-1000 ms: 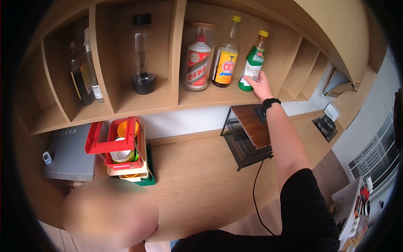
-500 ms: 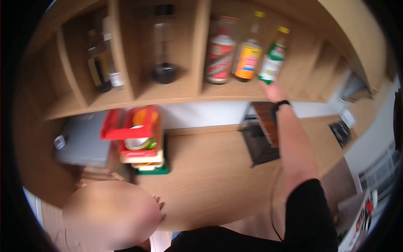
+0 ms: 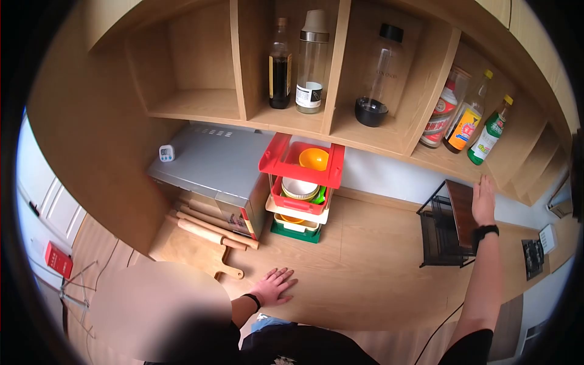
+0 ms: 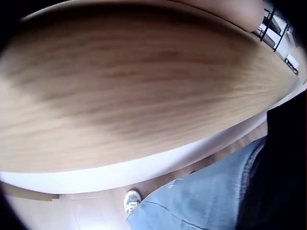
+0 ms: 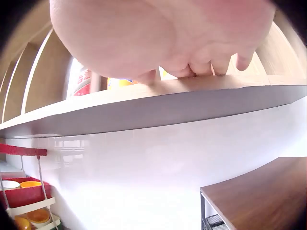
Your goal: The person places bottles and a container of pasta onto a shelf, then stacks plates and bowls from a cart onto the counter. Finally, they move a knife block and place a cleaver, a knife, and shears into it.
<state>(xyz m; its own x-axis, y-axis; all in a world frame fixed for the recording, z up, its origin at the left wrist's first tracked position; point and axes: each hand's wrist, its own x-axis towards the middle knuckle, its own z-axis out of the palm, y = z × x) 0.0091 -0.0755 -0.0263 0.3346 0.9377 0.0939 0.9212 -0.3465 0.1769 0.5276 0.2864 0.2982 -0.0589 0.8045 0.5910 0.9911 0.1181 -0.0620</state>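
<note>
An upright, yellow-capped green bottle (image 3: 490,132) stands just beyond the nearer, empty, straight-fingered right hand (image 3: 483,205); the left hand (image 3: 274,287) lies spread, farther off.

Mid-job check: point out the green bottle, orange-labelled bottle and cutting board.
Green bottle (image 3: 486,139), head view: its white label.
Orange-labelled bottle (image 3: 465,126), head view: its label.
Cutting board (image 3: 194,248), head view: its bare flat face.

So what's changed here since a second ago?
The right grip has let go of the green bottle and moved down to the shelf's front edge. The left grip, barely visible before, now lies spread on the counter. The head view turned left. The green bottle still stands beside the yellow-labelled bottle.
</note>
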